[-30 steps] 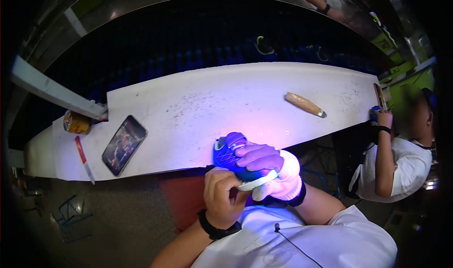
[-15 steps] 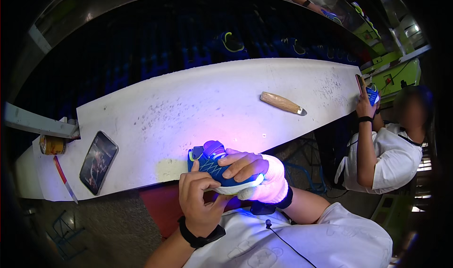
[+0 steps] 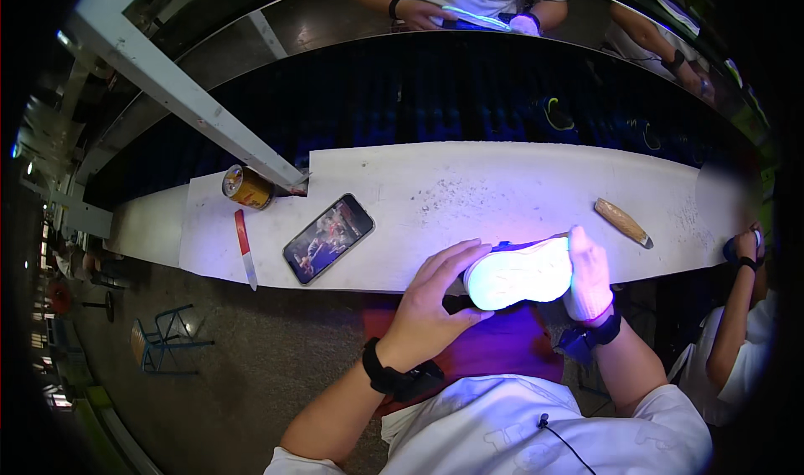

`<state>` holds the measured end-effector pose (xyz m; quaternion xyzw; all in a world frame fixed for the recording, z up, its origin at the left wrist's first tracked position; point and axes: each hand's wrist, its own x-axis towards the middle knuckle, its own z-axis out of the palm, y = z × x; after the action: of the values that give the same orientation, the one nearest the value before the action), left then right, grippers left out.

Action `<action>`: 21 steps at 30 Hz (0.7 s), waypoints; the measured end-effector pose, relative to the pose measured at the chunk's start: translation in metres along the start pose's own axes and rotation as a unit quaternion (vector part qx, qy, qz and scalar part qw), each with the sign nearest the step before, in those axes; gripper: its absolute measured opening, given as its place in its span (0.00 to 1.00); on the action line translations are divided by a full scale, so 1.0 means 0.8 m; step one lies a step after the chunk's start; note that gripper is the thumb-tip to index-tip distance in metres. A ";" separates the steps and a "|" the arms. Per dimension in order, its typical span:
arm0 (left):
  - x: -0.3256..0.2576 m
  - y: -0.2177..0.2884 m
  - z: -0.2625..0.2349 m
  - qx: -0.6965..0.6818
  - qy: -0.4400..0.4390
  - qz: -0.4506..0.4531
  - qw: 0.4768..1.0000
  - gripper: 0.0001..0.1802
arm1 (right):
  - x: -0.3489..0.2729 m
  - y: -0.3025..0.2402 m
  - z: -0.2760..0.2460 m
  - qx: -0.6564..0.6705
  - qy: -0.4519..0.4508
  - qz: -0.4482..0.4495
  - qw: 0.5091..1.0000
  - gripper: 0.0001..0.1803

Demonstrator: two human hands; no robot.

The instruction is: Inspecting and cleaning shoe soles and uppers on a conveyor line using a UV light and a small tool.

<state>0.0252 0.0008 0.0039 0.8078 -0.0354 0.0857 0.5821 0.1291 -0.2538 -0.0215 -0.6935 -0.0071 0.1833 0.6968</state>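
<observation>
Turned over since half a second ago, the shoe (image 3: 519, 276) now showed its sole to the camera, where its blue upper had been in sight, and the left hand (image 3: 440, 299) had shifted to its left end. Going left to right, a stool (image 3: 163, 341) with blue legs stood on the floor, well apart from the table (image 3: 536, 169). On the table, a red-handled knife (image 3: 244, 239) lay with its tip at the near edge, and just beyond it a yellowish can (image 3: 249, 188) stood near the foot of a white post (image 3: 197, 98). Next came a phone (image 3: 328, 239), lying slantwise with its screen lit. Left-hand fingers were curved around the shoe's left end, clamped on it with the thumb along the lower edge. Between the hands the shoe was held over the near edge, its sole washed out by glare; whether it touched the table could not be told. Partly covered in white, the right hand (image 3: 588, 274) had its fingers clamped on the right end, some hidden. Farther right lay a wooden-handled tool (image 3: 623, 222), and at the far right another person's hand (image 3: 748, 245) held a blue object.
</observation>
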 end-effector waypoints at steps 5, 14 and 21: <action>0.023 0.043 -0.025 0.143 -0.015 0.127 0.982 0.40 | 0.017 -0.033 0.051 -0.080 -0.113 -0.205 0.969 0.38; 0.053 0.023 -0.005 0.138 -0.021 0.013 0.990 0.40 | 0.040 -0.074 0.085 -0.156 -0.188 -0.332 0.911 0.20; 0.055 0.002 -0.019 0.013 0.016 -0.148 0.989 0.37 | 0.090 -0.054 0.109 0.201 -0.224 -0.126 0.945 0.12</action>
<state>0.0666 0.0167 0.0184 0.8101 0.0950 0.0115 0.5784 0.1839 -0.1493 0.0058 -0.4737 -0.2130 0.2422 0.8195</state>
